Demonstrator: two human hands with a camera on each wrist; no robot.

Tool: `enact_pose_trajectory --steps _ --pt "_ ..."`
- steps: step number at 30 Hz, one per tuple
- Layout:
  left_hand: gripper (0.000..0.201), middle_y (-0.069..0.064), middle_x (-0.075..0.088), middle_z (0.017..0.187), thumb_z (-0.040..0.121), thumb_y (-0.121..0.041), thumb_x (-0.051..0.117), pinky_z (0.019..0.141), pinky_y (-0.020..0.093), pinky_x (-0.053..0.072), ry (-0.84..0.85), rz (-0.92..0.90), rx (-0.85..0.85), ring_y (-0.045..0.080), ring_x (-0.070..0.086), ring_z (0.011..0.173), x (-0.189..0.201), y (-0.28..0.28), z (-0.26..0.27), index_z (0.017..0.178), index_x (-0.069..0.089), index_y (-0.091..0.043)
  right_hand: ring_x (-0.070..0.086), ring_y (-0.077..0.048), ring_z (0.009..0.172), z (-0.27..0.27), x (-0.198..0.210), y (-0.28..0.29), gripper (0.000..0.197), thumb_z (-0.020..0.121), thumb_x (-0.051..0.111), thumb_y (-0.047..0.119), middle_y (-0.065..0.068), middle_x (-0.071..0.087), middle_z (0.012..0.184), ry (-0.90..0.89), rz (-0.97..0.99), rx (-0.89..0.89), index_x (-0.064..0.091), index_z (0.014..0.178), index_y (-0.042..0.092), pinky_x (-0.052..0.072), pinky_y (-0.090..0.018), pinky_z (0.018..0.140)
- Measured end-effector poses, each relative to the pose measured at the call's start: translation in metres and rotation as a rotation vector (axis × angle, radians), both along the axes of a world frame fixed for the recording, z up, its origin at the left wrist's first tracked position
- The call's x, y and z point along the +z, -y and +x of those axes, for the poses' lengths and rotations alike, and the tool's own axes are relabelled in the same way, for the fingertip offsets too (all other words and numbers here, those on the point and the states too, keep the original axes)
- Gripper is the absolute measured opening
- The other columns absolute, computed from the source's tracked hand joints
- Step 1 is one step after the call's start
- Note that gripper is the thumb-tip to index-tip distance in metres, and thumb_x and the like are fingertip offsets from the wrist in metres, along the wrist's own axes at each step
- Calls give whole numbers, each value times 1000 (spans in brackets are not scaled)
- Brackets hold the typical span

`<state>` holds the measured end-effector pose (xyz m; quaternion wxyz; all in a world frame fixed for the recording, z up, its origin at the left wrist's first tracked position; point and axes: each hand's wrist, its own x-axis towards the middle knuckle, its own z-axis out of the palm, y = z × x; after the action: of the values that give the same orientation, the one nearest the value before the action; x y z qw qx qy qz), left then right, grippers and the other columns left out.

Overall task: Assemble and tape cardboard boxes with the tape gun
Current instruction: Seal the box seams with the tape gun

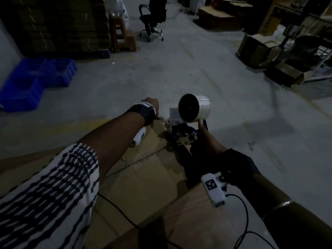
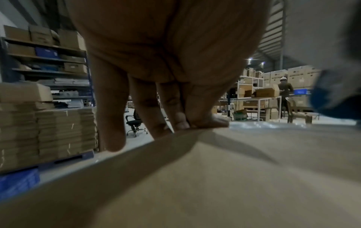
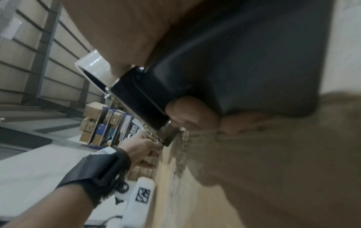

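My right hand [image 1: 213,146] is wrapped round the dark handle of the tape gun [image 1: 181,139], thumb up along it; the wrist view shows fingers [image 3: 192,114] curled under the grip. The gun's nose sits on the far edge of the cardboard box [image 1: 143,177], at 12 o'clock from my right wrist. The tape roll [image 1: 195,108] sticks up off the gun, blurred.

My left hand [image 1: 152,106] is at 10 o'clock from the gun, over the box's far edge. In the left wrist view the fingers [image 2: 181,120] are straight, pointing down, tips touching the edge of the box top, gripping nothing. Shiny clear tape [image 2: 263,125] lies on the box top just at 3 o'clock from those fingertips.

The box fills the lower middle of the head view, flaps shut, with a rough seam [image 1: 136,162] running from 7 to 1 o'clock towards the gun.

Further out: grey concrete floor [image 1: 179,74]. Blue crates [image 1: 32,83] at 10 o'clock. Stacked flat cardboard [image 1: 59,26] at 11 o'clock, brown stools [image 1: 124,33] beside it. Black office chair [image 1: 152,20] at 12 o'clock. Open cartons [image 1: 260,49] at 2 o'clock. The left wrist view shows shelving with boxes [image 2: 48,54] and a person [image 2: 285,95] standing far off by a table.
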<state>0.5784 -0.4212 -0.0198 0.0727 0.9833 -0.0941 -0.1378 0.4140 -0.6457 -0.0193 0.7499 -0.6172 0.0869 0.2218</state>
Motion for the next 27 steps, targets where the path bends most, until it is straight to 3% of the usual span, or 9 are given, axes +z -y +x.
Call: enact_pose_trajectory --steps 2,4,6,8,11,14,19,22,27 --pt "20 11 58 66 87 -21 66 62 33 44 13 -21 -9 22 54 55 1 -2 -1 68 60 -19 66 -9 105 -10 -5 8 89 90 38 80 -2 64 129 -15 -19 -4 21 160 28 54 -24 71" --pt "30 13 53 60 81 -25 70 56 31 42 25 -41 -1 19 46 49 3 -5 0 60 51 -16 68 1 76 -24 1 12 80 94 32 76 10 75 92 -81 5 -29 24 159 30 52 -18 56" --pt "26 20 64 72 78 -34 73 59 33 50 6 -51 17 24 56 57 6 -3 -3 65 61 -15 56 4 42 -40 12 18 71 99 23 68 16 60 50 -127 30 -49 31 155 25 44 -14 39" --pt "29 20 70 83 79 -36 76 68 38 56 10 -48 8 26 63 65 9 0 -6 72 68 -9 51 3 34 -54 20 20 76 97 22 71 14 53 41 -153 -4 -40 35 151 19 41 -14 35" --pt "37 18 69 104 81 -35 76 83 39 56 40 -16 -58 30 66 90 11 3 -9 101 71 -5 50 1 32 -64 25 21 83 95 20 75 12 50 38 -196 1 -33 34 153 17 41 -16 33" --pt "50 15 55 130 86 -32 72 95 37 43 67 3 -240 31 55 114 16 6 -13 128 57 -10 51 2 33 -68 29 19 86 96 18 73 13 51 38 -187 -3 -24 34 155 12 41 -16 34" --pt "32 7 58 132 91 -22 66 97 34 42 24 -10 -420 25 55 120 18 5 -19 123 64 -21 50 1 35 -69 30 16 76 95 21 76 0 72 67 -187 -39 -66 31 152 27 43 -17 36" --pt "34 3 59 132 91 -25 63 100 31 40 -48 -5 -393 23 54 121 18 0 -22 125 63 -24 49 2 31 -73 35 13 66 93 21 76 14 53 40 -214 -23 -80 33 138 30 40 -15 33" --pt "43 6 52 135 91 -34 63 104 38 39 -86 75 -453 27 49 123 18 2 -22 132 56 -24 50 2 32 -76 45 9 81 96 17 72 13 51 38 -232 -35 -58 38 149 15 40 -15 33"
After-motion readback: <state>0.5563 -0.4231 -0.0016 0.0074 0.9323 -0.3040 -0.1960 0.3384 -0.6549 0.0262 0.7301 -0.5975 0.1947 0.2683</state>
